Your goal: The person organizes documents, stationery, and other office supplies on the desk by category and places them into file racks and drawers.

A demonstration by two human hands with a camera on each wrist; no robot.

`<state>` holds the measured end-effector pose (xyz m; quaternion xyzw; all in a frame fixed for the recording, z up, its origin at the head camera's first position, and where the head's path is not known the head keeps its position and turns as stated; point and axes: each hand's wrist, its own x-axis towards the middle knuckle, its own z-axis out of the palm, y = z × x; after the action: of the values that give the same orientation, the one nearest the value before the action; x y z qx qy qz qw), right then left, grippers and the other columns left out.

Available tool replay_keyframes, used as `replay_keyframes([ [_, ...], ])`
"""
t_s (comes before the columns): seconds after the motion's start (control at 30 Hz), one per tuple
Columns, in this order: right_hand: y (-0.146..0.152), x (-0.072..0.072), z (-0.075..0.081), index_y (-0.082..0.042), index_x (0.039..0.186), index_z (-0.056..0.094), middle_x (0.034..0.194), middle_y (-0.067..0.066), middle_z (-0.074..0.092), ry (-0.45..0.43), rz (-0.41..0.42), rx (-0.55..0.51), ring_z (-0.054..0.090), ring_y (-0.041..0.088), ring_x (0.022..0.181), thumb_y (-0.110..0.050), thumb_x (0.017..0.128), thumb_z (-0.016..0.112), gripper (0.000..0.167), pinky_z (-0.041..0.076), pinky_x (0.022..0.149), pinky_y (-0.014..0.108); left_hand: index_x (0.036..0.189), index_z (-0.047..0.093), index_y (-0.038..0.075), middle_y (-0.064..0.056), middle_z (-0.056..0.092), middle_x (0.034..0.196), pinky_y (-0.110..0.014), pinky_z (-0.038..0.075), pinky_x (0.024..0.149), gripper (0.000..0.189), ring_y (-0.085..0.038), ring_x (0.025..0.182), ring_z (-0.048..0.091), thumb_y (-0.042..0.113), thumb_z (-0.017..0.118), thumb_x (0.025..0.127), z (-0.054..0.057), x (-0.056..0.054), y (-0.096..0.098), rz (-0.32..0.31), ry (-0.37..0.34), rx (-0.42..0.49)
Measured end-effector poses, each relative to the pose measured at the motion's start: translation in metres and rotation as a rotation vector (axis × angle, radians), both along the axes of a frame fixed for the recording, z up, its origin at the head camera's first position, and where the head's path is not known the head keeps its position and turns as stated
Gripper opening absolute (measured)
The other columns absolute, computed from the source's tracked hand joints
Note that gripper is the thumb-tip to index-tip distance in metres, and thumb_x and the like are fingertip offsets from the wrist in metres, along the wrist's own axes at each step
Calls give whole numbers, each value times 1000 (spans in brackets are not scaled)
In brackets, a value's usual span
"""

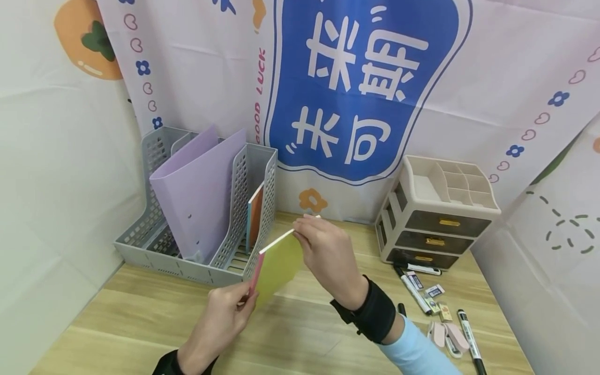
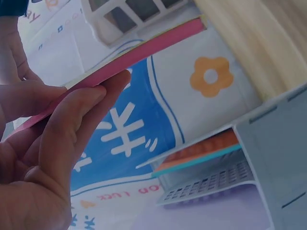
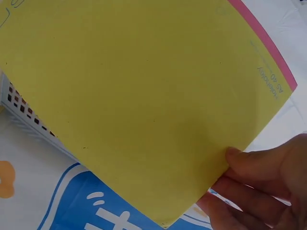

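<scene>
Prob. study/office-type spot; file rack (image 1: 164,263) w/ folder (image 1: 199,203), drawer unit (image 1: 436,229), markers (image 1: 470,336) on wood-look desk (image 1: 300,344)

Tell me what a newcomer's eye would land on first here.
Probably the yellow notebook, held above the table by the left hand at its pink spine and the right hand at another edge. Next might come the blue panel with big white characters, on the cloth behind. The purple folder also stands out, in the grey rack at the picture's left.
</scene>
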<state>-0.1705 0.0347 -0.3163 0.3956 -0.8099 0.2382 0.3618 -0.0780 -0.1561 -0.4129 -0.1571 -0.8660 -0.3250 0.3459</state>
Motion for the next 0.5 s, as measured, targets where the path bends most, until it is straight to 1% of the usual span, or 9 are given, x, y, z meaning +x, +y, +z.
replay_keyframes([
  [0.1, -8, -1, 7, -8, 100, 78, 100, 6, 78, 20, -25, 19, 74, 19, 100, -5, 84, 79, 17, 59, 88, 34, 74, 66, 7, -3, 72, 70, -8, 51, 56, 26, -2, 62, 66, -15, 79, 67, 5, -1, -4, 14, 28, -7],
  [0.2, -14, -1, 14, -9, 103, 78, 103, 6, 78, 20, -28, 29, 74, 19, 101, -8, 85, 78, 18, 60, 87, 34, 75, 67, 7, -3, 72, 71, -9, 52, 56, 26, -4, 62, 67, -15, 80, 67, 10, -1, -8, 35, 43, -16],
  [0.37, -27, -2, 27, -11, 107, 78, 107, 4, 77, -32, -11, 50, 72, 18, 106, -12, 89, 75, 18, 59, 90, 34, 75, 67, 6, -4, 72, 71, -11, 54, 56, 27, -9, 61, 69, -15, 80, 67, 19, 2, -17, 79, 63, -25],
  [0.5, -40, -6, 36, -11, 107, 77, 109, 3, 77, -71, 38, 75, 71, 17, 109, -12, 91, 72, 16, 58, 92, 33, 78, 68, 5, -7, 73, 73, -14, 55, 55, 26, -12, 59, 70, -15, 80, 66, 25, 7, -25, 118, 72, -34],
])
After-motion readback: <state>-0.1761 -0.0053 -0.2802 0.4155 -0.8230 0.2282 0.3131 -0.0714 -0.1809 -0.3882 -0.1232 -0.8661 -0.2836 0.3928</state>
